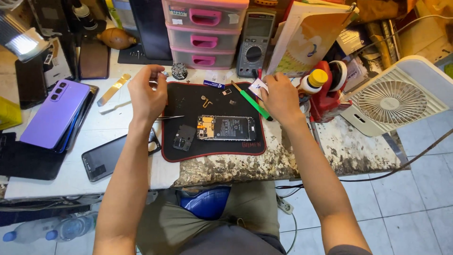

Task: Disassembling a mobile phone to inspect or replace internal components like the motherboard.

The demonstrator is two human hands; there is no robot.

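An opened phone with its battery and boards bare lies on a black mat with a red edge. A loose dark cover part sits to its left. My left hand hovers over the mat's left edge, fingers pinched on a small object; thin tweezers stick out below the hand. My right hand rests at the mat's far right corner, fingers on a small white piece. A green-handled tool lies beside that hand.
A purple phone on a stack and a dark phone lie left. Pink drawers, a multimeter and a booklet stand behind. A glue bottle, red holder and white fan are right.
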